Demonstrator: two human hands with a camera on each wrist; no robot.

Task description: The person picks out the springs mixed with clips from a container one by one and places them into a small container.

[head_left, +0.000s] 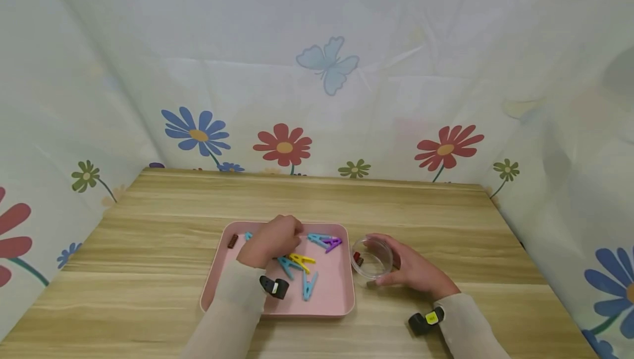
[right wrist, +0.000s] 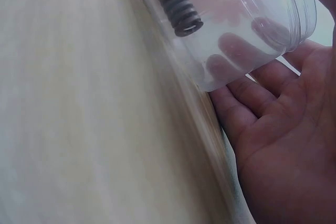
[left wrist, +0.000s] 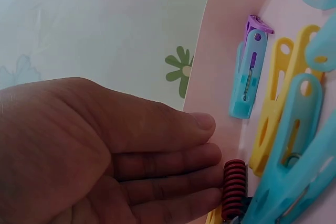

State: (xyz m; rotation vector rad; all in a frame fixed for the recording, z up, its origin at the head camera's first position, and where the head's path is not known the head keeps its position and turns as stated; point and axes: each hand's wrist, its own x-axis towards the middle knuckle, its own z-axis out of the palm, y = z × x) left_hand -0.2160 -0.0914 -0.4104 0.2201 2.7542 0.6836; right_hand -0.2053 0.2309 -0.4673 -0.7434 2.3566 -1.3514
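Observation:
My left hand reaches over the far side of a pink tray. In the left wrist view its fingers are fairly straight, their tips right at a dark red coil spring beside the clothespins. Around it lie blue clothespins, a yellow clothespin and a purple clothespin. To the tray's right, my right hand grips a clear plastic jar, thumb and fingers round its sides. A dark spring and a red spring lie inside the jar.
A brown spring rests in the tray's far left corner. The tray stands on a wood-grain table, its right rim close to the jar. A flower-patterned curtain hangs behind and at both sides of the table.

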